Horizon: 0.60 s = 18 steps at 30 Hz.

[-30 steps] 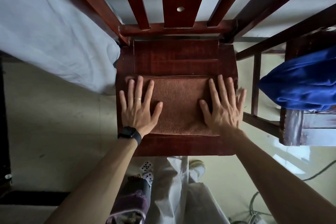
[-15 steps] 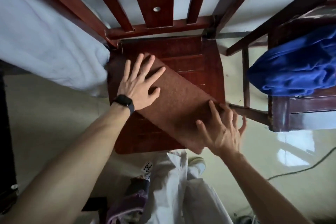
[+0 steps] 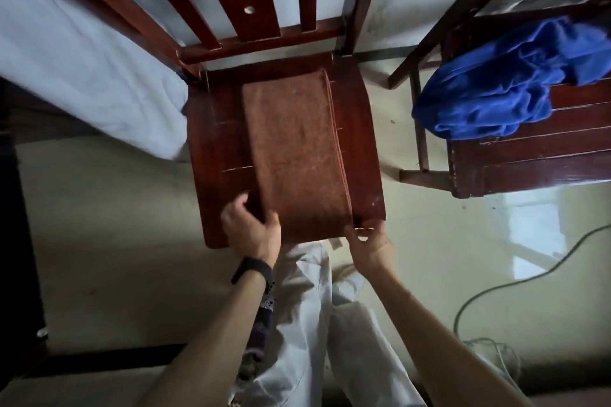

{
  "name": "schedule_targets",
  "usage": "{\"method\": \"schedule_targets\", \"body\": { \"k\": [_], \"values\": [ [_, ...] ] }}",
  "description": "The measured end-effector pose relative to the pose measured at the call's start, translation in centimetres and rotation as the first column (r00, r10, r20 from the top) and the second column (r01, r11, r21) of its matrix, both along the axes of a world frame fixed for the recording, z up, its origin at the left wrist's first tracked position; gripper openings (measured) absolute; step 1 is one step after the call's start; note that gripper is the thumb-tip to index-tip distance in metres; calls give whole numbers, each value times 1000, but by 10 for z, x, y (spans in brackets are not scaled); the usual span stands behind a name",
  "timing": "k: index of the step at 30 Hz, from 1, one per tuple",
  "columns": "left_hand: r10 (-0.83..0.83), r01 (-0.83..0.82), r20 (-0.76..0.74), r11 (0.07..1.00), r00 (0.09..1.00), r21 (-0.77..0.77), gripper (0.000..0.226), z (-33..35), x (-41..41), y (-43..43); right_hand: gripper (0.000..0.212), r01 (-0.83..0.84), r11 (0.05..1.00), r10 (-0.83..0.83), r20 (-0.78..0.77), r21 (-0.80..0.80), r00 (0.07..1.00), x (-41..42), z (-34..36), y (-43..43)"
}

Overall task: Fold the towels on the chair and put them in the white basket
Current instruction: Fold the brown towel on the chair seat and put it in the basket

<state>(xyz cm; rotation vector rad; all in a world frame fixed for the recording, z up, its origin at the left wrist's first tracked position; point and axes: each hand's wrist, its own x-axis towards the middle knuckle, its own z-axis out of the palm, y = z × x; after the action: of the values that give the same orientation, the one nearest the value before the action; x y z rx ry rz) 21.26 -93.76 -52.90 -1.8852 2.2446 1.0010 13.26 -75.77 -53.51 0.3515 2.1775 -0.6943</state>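
Observation:
A brown towel, folded into a long strip, lies on the dark red wooden chair seat, running from the backrest to the front edge. My left hand grips the towel's near left corner. My right hand holds its near right corner at the seat's front edge. A crumpled blue towel sits unfolded on a second wooden chair at the right. No white basket is in view.
A bed with a white sheet stands left of the chair. My legs in white trousers are below the seat. A cable lies on the pale tiled floor at the right.
The towel was turned from lying crosswise to lying lengthwise on the seat. Both hands moved from pressing flat on it to gripping its near corners.

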Motion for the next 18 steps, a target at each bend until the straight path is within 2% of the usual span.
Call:
{"method": "schedule_targets", "body": {
  "k": [2,3,6,8,9,12,13,18],
  "values": [
    [206,-204,4,965,978,163,17,6,28,17,30,6,1000,-7,68,19,998,-7,-8,-1],
    [264,-257,5,932,964,256,16,3,39,23,25,30,1000,-31,100,7,995,-7,-13,0],
    [401,-385,82,772,912,506,38,-7,57,36,15,121,988,-107,150,-92,983,-6,-23,7],
    [444,-389,80,669,893,633,37,-14,60,40,15,107,988,-92,131,-111,987,-5,-22,11],
    [460,-377,51,653,886,657,33,-16,61,41,16,104,987,-89,121,-125,989,-4,-21,12],
    [448,-342,-40,735,893,585,28,-18,60,41,15,100,980,-89,71,-173,993,-4,-14,13],
    [473,-355,-60,735,879,578,28,-16,60,41,15,89,980,-82,45,-176,996,-3,-11,14],
    [665,-455,-102,606,740,652,11,16,68,48,14,130,964,-130,15,-232,991,14,15,21]
  ]
}}
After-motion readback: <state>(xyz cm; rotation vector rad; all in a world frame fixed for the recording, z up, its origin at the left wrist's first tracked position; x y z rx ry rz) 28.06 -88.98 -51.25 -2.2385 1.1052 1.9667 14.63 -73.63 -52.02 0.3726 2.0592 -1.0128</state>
